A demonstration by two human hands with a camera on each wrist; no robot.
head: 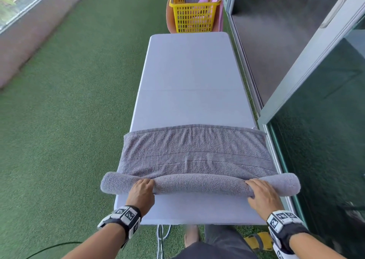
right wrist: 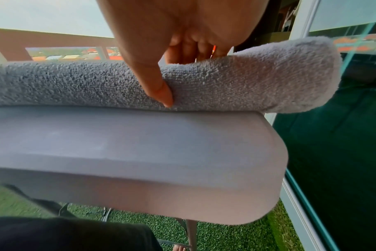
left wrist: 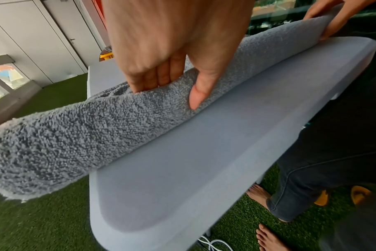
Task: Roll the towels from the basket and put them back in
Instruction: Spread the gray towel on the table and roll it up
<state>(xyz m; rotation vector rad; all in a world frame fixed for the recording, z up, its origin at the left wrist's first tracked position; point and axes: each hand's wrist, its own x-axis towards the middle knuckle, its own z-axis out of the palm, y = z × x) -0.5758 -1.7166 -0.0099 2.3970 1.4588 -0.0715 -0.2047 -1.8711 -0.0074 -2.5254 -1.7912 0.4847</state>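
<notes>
A grey towel [head: 195,150] lies across the near end of a white folding table [head: 187,65], its near part wound into a thick roll [head: 197,185] whose ends overhang both table sides. My left hand [head: 143,187] grips the roll left of centre, fingers over the top and thumb [left wrist: 196,96] on the near side. My right hand [head: 258,189] grips the roll [right wrist: 75,84] near its right end the same way, thumb [right wrist: 161,93] pressed into the cloth. A yellow basket [head: 194,12] beyond the table's far end holds grey and pink towels.
Green artificial turf [head: 69,120] surrounds the table. A glass sliding door and its frame [head: 316,81] run close along the right side. White cables [head: 163,237] hang below the near table edge. Bare feet and yellow sandals [head: 256,239] are on the turf underneath.
</notes>
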